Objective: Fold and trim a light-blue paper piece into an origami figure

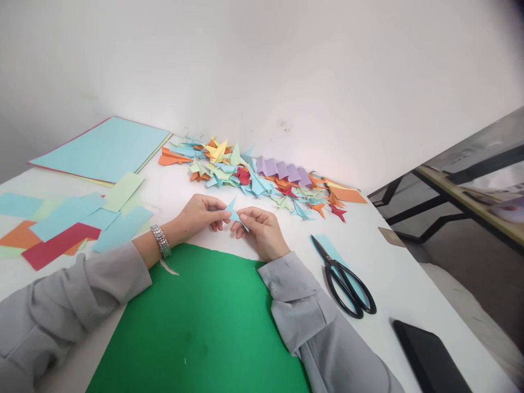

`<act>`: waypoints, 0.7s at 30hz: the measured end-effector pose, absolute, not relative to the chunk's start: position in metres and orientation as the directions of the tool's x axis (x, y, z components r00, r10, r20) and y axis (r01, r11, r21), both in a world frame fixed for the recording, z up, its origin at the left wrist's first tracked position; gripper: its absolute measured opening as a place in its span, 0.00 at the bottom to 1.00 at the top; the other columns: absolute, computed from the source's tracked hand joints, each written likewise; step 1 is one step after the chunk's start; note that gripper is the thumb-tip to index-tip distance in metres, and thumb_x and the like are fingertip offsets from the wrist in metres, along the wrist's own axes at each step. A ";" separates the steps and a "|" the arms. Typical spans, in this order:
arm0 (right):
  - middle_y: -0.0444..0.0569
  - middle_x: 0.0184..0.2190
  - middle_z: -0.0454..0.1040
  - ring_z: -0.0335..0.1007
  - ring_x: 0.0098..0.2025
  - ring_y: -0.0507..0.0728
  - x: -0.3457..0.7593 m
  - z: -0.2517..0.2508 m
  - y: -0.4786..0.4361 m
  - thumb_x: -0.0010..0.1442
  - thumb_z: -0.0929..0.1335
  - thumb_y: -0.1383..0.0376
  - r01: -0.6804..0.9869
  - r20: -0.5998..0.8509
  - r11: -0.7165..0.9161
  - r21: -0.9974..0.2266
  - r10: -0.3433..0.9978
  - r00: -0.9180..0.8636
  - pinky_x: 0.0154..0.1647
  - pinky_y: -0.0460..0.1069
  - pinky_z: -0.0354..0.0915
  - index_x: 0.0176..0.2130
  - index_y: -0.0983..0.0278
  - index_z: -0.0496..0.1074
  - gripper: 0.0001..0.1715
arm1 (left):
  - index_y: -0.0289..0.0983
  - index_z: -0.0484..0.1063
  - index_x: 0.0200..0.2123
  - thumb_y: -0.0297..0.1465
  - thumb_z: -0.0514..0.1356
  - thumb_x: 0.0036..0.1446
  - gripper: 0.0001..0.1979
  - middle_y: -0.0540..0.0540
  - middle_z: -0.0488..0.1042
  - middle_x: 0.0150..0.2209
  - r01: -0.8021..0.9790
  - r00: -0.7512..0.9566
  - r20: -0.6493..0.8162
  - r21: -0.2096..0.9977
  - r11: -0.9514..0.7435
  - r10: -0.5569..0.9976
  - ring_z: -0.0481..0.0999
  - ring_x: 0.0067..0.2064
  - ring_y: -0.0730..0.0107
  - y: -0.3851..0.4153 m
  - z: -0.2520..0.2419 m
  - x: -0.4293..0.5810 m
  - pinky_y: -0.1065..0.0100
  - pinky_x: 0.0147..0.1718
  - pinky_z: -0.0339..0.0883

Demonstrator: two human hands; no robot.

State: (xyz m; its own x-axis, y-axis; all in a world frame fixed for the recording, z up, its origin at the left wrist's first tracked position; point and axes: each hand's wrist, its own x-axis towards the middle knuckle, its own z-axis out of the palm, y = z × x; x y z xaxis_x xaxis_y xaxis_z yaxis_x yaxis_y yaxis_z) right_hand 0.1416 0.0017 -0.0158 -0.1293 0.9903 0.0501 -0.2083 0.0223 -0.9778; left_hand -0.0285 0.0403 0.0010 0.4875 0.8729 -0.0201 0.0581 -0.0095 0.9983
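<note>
And here are both hands at work on one little thing: the left hand (208, 213) has the blue piece (232, 209) pinched between thumb and fingers on one side, and the right hand (262, 228) grips it just as firmly on the other. It's small, folded, a point sticking up between the fingertips, and it sits just past the far edge of the green sheet (196, 327). Just beyond, a bright crowd of folded papers (260, 185) runs along the wall (262, 71), orange, yellow, red and pale green, with a pleated purple row (282, 169) among them. Over on the left, loose strips (67, 215) overlap below a stack of sheets (102, 150), blue on top. To the right, scissors (333, 263) lie across a blue strip (331, 245), blades pointing away, and a black phone (432, 357) rests nearer on the white table (397, 278).
</note>
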 end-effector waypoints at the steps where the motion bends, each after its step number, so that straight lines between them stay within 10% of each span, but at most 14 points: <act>1: 0.44 0.18 0.75 0.68 0.17 0.51 0.141 -0.015 0.001 0.48 0.73 0.57 -0.202 0.049 0.022 -0.979 0.990 -0.133 0.20 0.46 0.61 0.29 0.64 0.74 0.13 | 0.32 0.74 0.23 0.35 0.66 0.45 0.11 0.49 0.72 0.18 0.059 0.492 -0.019 0.998 -0.012 0.870 0.69 0.20 0.77 0.040 0.001 -0.028 0.74 0.21 0.65; 21: 0.44 0.19 0.77 0.70 0.18 0.50 0.140 -0.015 0.000 0.46 0.75 0.60 -0.186 0.067 0.039 -0.982 0.987 -0.148 0.20 0.44 0.64 0.28 0.65 0.69 0.15 | 0.30 0.74 0.33 0.28 0.67 0.42 0.12 0.51 0.72 0.17 0.064 0.439 -0.022 0.998 -0.007 0.898 0.71 0.19 0.75 0.037 0.000 -0.025 0.73 0.18 0.65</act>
State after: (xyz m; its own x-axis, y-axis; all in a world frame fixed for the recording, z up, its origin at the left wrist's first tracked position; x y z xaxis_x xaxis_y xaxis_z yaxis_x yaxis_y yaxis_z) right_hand 0.1399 0.0002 -0.0154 -0.1478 0.9867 0.0671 -0.1862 0.0389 -0.9817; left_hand -0.0246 0.0368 0.0005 0.4386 0.8984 -0.0216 0.0643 -0.0074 0.9979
